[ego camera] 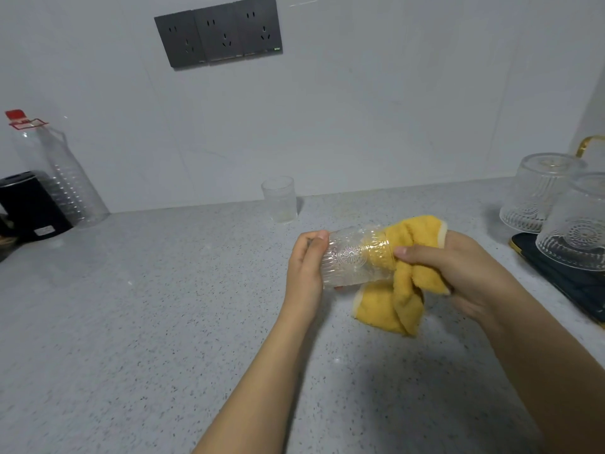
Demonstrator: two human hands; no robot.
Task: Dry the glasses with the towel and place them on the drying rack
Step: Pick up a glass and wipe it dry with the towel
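Glass in hand [352, 257]: we hold it on its side above the counter [163, 306], base toward our left, mouth toward our right.
Left hand [306, 267]: fingers curled round the base end, gripping it.
Right hand [458, 270]: clamped on the towel [402, 283], thumb pinching the cloth at the mouth of the glass.
Towel: yellow, part stuffed into the mouth, the rest hanging below our right hand.
Step in hand: we judge this to be drying the inside of the glass.
Rack [563, 273]: dark tray at the right edge, near our right hand.
Done glasses [540, 191]: two stand mouth-down, one on the rack, the other at its far edge.
Waiting glass [280, 199]: upright by the wall, apart from the rest, seemingly not yet dried.
Next move: we would pull the cloth out, wipe the outside if wet, then turn the glass mouth-down onto a free part of the rack beside the others, without knocking them.
Other items: bottle [55, 168] and black pot [29, 208] far left; sockets [219, 31] on the wall.
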